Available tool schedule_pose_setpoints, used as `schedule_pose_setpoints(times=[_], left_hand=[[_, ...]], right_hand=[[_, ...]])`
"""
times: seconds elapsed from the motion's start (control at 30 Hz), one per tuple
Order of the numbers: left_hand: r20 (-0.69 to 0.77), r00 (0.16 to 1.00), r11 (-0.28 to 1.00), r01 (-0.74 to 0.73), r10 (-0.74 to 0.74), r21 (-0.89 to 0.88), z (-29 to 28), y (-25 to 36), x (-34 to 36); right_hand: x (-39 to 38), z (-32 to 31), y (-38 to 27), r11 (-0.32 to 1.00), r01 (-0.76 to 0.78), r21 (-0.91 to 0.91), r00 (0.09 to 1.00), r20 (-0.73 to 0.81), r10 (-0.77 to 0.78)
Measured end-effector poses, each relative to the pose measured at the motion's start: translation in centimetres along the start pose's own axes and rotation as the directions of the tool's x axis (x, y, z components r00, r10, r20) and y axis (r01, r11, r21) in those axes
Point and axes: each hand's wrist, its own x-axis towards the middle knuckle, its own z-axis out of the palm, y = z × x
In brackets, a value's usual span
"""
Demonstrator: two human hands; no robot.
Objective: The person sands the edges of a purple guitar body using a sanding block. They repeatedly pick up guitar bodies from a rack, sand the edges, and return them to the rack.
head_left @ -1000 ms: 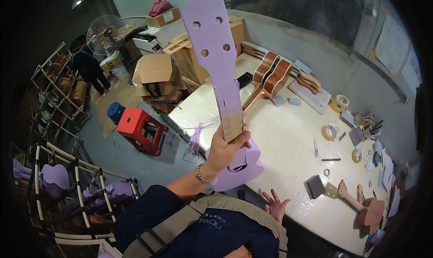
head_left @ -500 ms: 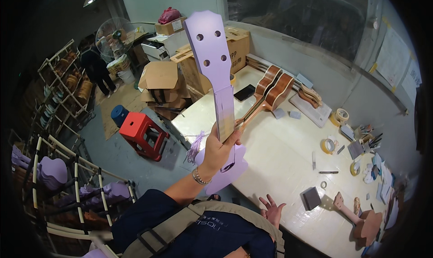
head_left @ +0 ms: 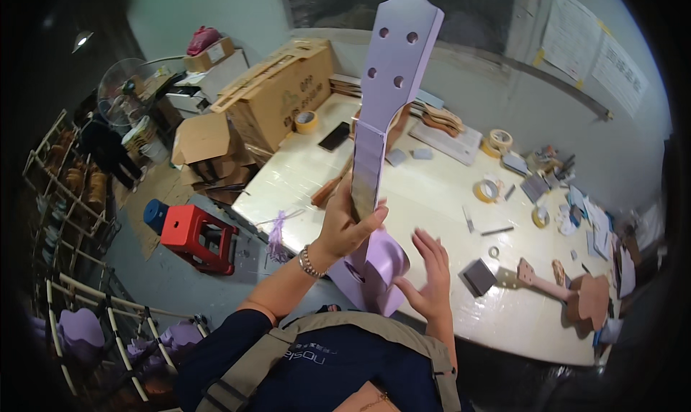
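Observation:
A lavender-painted ukulele (head_left: 394,73) rises upright before me, its headstock at the top with several bare peg holes. My left hand (head_left: 347,223) is closed round its neck, thumb across the near side. Below that hand hangs the lavender body (head_left: 389,257), turned so that its side shows; part of it is behind my wrist. My right hand (head_left: 430,276) holds nothing, its fingers apart and stretched upward. It is just right of the body, with the thumb close to the side; whether they touch I cannot tell.
Behind the neck, a brown ukulele lies partly hidden on the pale worktable (head_left: 288,196). A phone (head_left: 335,136), tape rolls (head_left: 486,191), a dark block (head_left: 479,276) and an unpainted ukulele (head_left: 586,302) are also there. Left are a red stool (head_left: 188,232), a rack (head_left: 108,318) and a person (head_left: 108,149).
The ukulele has turned about its neck, so more of its side shows. My right hand has risen beside the body. My view has swung to the right.

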Motion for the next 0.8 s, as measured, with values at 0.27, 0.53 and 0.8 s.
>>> schedule_pose_setpoints(times=[0.27, 0.53, 0.8], left_hand=[[0.316, 0.891, 0.83, -0.429, 0.324, 0.356, 3.7, 0.1, 4.7], [0.148, 0.953, 0.963, -0.27, 0.264, 0.02, 2.9, 4.5, 7.2], [0.127, 0.985, 0.991, -0.126, 0.12, 0.037, 2.3, 5.7, 7.9]], right_hand=[[5.0, 1.1, 0.3, 0.935, -0.327, 0.139, 0.944, 0.086, 0.317], [5.8, 2.8, -0.3, 0.935, -0.355, -0.02, 0.934, -0.042, 0.354], [5.9, 4.4, 0.0, 0.942, -0.312, -0.122, 0.947, -0.118, 0.299]])
